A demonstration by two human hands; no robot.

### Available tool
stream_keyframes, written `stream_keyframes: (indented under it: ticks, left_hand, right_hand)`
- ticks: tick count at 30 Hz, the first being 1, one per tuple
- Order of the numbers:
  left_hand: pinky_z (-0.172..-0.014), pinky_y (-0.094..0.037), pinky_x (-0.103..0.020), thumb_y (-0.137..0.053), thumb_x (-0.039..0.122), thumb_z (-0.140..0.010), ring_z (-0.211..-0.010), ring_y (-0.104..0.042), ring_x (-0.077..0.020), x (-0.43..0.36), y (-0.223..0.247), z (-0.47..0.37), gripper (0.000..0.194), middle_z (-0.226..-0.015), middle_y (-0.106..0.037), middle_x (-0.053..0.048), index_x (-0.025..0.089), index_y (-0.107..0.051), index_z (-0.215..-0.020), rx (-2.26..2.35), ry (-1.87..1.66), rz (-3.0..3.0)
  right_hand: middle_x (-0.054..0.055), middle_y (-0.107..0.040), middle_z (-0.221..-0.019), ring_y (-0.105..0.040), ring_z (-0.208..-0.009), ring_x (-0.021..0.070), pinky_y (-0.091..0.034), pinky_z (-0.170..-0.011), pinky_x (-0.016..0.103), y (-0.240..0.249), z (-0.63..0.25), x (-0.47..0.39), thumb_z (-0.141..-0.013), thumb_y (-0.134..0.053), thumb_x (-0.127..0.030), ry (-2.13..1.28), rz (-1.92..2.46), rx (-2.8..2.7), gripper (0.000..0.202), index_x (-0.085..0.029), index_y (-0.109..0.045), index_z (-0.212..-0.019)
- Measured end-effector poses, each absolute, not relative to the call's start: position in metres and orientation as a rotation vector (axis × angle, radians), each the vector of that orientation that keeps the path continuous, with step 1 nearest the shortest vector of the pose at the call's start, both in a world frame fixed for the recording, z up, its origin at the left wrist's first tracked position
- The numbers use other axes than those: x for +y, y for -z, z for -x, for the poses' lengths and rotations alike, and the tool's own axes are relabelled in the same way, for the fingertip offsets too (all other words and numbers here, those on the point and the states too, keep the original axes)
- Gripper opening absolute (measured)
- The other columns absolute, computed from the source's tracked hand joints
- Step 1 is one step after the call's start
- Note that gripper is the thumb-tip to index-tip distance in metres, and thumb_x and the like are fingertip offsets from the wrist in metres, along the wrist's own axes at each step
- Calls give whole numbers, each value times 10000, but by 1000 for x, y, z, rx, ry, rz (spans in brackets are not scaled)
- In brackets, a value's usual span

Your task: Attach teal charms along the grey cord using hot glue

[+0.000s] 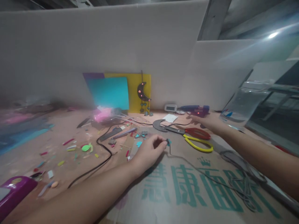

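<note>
My left hand (151,147) is closed in a pinch at the middle of the table. Between its fingertips is a small teal piece (168,142), with a thin grey cord (187,160) running from it to the right. My right hand (201,120) is stretched out at the back right, fingers apart, just in front of a dark blue glue gun (195,109) with a small red light. Whether the fingers touch the gun is hard to see. Scissors (198,138) with red and yellow handles lie between the hands, beside a grey crescent (159,125).
A dark crescent ornament (143,92) hangs before a yellow sheet (133,93) at the back. A cutter knife (112,133), a black cable (105,160) and coloured clay scraps (86,148) lie left. Coiled cord (245,186) and a clear water container (245,102) are right.
</note>
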State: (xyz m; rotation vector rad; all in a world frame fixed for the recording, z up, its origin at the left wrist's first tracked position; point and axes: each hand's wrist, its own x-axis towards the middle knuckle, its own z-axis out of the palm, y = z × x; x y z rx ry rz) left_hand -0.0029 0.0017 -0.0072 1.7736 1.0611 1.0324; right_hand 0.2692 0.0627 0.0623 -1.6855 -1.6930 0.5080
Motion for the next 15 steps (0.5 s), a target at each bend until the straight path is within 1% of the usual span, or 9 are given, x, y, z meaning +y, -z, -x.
stream_keyframes:
  ticks: [2,5,9,12,15]
  left_hand:
    - [-719,-435,-270,-541,322,-878,-809,-606,-173,0,5,4,175,-862,-671,-37,164,-616,-882,1073,-1045,-1774]
    - [-724,-439,-269,-545,332,-880,-813,-607,-174,-1,1,6,182,-844,-667,-33,166,-615,-858,1087,-1046,-1764]
    - [-689,-430,-256,-547,341,-884,-779,-599,-162,-1,0,8,192,-820,-661,-27,166,-616,-845,1078,-1043,-1760]
    - [-688,-429,-252,-548,338,-887,-775,-596,-156,-1,0,8,191,-838,-662,-29,163,-616,-853,1064,-1045,-1754]
    - [-698,-431,-253,-562,337,-881,-784,-600,-158,-2,0,7,187,-845,-668,-30,162,-624,-859,1070,-1056,-1765]
  right_hand:
    - [101,-729,-880,-676,-783,211,-512,-575,259,-58,-263,42,-838,-599,-519,-503,1608,-1705,384,-166,-721,-926]
    - [77,-726,-829,-683,-776,222,-544,-636,298,-43,-254,7,-855,-548,-585,-479,1563,-1690,425,-202,-732,-861]
    - [46,-728,-770,-704,-780,247,-583,-728,357,-22,-247,-27,-848,-566,-556,-439,1550,-1748,349,-249,-707,-762]
    - [32,-734,-774,-716,-779,260,-602,-734,377,-13,-248,-34,-824,-612,-515,-375,1511,-1800,258,-273,-699,-794]
    - [27,-740,-874,-716,-876,271,-610,-756,404,-8,-250,-33,-852,-589,-488,-351,1440,-1895,213,-306,-699,-871]
